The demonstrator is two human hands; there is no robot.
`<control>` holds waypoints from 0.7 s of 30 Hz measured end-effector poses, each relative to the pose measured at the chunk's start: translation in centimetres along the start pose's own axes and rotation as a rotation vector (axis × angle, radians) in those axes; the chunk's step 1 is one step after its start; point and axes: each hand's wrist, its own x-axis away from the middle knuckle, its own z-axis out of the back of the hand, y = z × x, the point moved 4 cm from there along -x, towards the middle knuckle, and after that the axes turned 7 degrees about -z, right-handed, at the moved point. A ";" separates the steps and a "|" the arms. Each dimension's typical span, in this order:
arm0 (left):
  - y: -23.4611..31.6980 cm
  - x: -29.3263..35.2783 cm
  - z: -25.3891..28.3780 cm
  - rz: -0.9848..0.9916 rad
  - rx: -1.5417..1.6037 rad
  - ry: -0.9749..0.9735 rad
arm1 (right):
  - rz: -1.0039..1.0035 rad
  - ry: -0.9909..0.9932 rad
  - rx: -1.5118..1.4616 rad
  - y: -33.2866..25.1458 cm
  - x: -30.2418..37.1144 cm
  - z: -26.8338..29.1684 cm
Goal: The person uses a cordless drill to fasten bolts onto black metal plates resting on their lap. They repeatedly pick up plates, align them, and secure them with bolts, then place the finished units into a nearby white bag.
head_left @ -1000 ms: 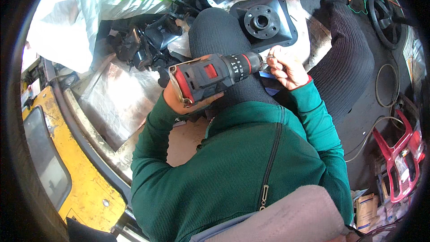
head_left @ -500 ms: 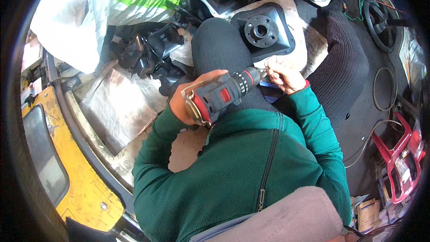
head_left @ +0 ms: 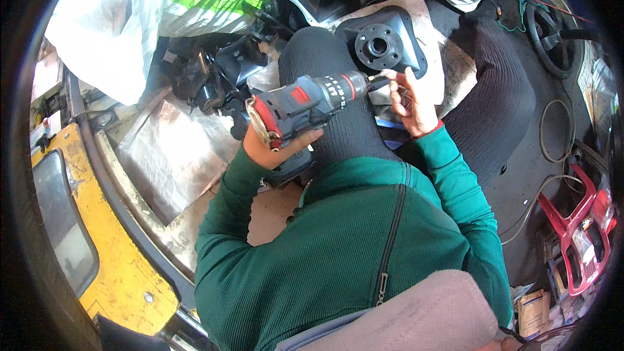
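One view only — a fisheye camera on the person's head, looking steeply down over the green-sleeved chest and lap. It sits close: the left hand [head_left: 276, 146] and right hand [head_left: 409, 101] fill the centre, the cordless drill [head_left: 305, 104] between them — edges bend into a dark round rim.

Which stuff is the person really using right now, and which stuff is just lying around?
In use:
- grey and red cordless drill, gripped by the left hand
- small metal bit at the drill's tip, pinched by the right hand

Lying about:
- black plate with a round metal hub
- white plastic sack
- red plastic frame
- black cable loop
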 end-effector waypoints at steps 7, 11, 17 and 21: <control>0.2 -1.7 0.8 -0.222 -0.066 0.128 | 0.742 0.544 0.793 -3.8 -7.7 2.9; 0.5 -1.9 1.3 -0.221 -0.192 0.082 | 0.746 0.354 0.857 -4.4 -9.7 1.1; -0.3 -2.5 2.0 -0.045 -0.122 0.082 | 0.592 0.154 0.707 -3.6 -11.7 1.5; 0.7 -3.8 2.0 -0.010 -0.136 0.062 | 0.548 0.113 0.657 -3.6 -12.3 1.8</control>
